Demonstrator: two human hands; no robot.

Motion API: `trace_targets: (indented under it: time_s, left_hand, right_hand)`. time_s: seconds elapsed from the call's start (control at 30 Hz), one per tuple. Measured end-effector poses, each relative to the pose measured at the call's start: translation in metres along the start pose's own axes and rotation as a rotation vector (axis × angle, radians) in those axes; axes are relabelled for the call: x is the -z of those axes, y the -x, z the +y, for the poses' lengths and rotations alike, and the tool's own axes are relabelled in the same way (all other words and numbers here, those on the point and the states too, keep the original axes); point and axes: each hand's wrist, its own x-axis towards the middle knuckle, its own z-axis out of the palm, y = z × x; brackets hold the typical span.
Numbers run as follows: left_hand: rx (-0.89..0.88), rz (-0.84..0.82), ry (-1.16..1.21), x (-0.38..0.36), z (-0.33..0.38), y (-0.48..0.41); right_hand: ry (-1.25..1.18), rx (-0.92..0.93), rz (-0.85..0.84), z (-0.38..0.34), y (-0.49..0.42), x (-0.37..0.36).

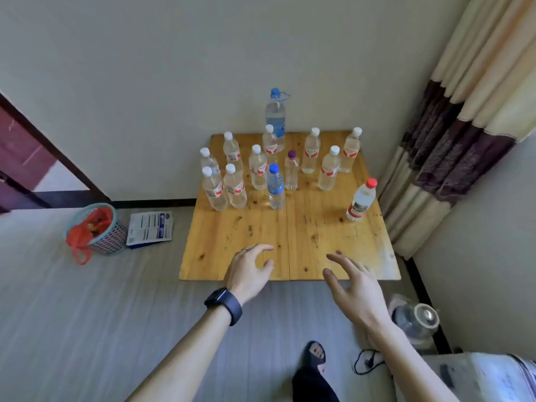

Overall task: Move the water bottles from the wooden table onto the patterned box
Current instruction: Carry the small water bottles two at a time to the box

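Several clear water bottles stand upright on the far half of a low wooden table point(290, 242). Most have white caps. A tall blue-capped bottle point(275, 114) stands at the back, a small blue-capped one point(275, 188) and a purple-capped one point(291, 171) in the middle, and a red-capped bottle point(361, 201) alone at the right. My left hand point(249, 271), with a dark watch on its wrist, hovers over the table's near edge with curled fingers holding nothing. My right hand point(353, 288) is spread open beside it, also holding nothing. A patterned surface point(493, 375) shows at bottom right.
A mesh bin point(97, 230) with a red bag and a printed packet point(150, 229) lie on the floor to the left. Curtains point(452, 146) hang at the right. An empty plastic container point(414, 317) and a black cable point(367, 362) lie near my sandalled foot point(314, 355).
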Motion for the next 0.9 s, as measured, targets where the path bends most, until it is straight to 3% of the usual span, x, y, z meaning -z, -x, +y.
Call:
trace_targets:
  time_s: [0.43, 0.67, 0.9]
  left_hand:
    - [0.219, -0.078, 0.087, -0.004, -0.006, -0.185]
    - [0.228, -0.098, 0.172, -0.01, -0.02, -0.28]
    - [0.23, -0.141, 0.216, -0.032, -0.035, -0.339]
  right_hand:
    - [-0.031, -0.143, -0.233, 0.003, -0.202, -0.038]
    - [-0.043, -0.315, -0.236, -0.009, -0.292, -0.081]
    - [-0.001, -0.359, -0.197, -0.01, -0.399, -0.108]
